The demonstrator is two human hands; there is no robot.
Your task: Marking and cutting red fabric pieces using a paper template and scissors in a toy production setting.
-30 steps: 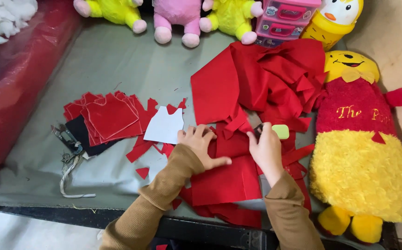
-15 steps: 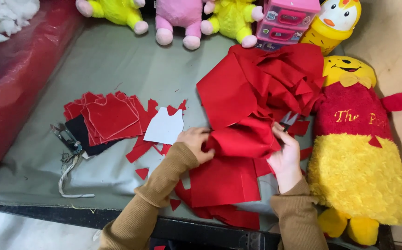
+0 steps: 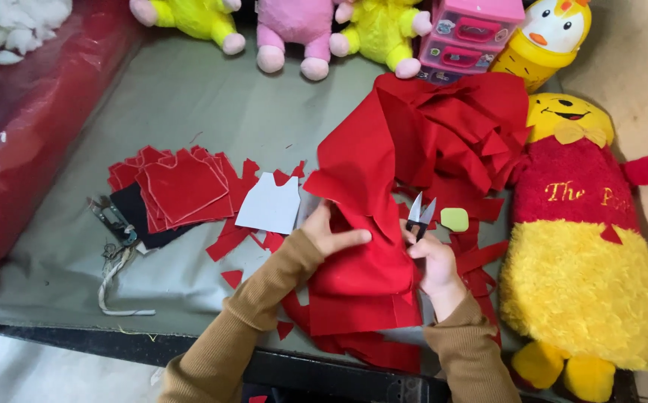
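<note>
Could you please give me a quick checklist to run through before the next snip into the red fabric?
1. Left hand pinning the red fabric flat: ok.
2. Snips gripped in the right hand, blades open and pointing up: ok.
3. Left fingers clear of the blades: ok, they sit apart to the left.
4. Cutting line marked on the fabric: cannot tell.
5. White paper template within reach on the table: ok.
6. Stack of cut red pieces out of the cutting path: ok.
</note>
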